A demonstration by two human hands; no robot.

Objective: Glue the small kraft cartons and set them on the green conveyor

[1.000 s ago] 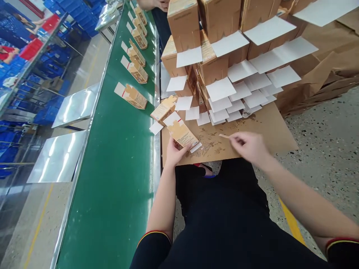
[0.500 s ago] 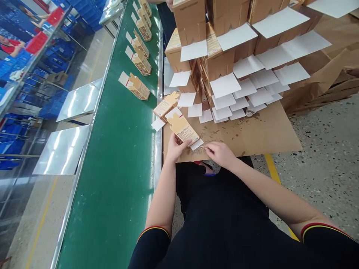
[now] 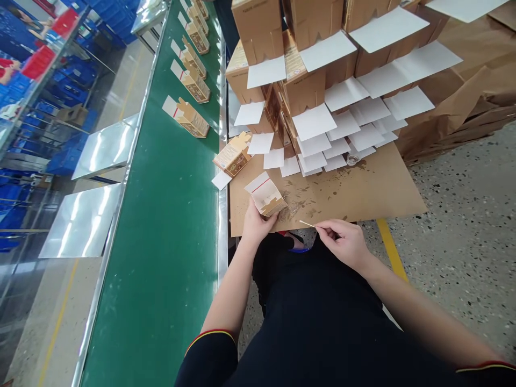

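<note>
My left hand (image 3: 258, 223) grips a small cardboard box (image 3: 266, 194) near the front edge of a stained cardboard sheet (image 3: 363, 185). The box is tilted so its open end, with a white flap and a red strip, faces up toward me. To the right, my right hand (image 3: 342, 239) pinches a thin stick resembling a cotton swab (image 3: 307, 223), its pale tip pointing left toward the box but apart from it. Just beyond my left hand, another box (image 3: 233, 156) lies tilted over the belt's metal edge, its white flap hanging out.
Several boxes (image 3: 188, 115) with raised flaps stand in a row on the green conveyor (image 3: 161, 242). Stacked brown boxes (image 3: 308, 91) with white flaps sticking out rise behind the sheet. A small round clear container (image 3: 352, 159) sits by the stack. Brown paper (image 3: 455, 102) is piled at right.
The right hand brought the stick to the box's lower flap, then drew back right. The left hand has turned the box, so its open end now shows instead of the printed side.
</note>
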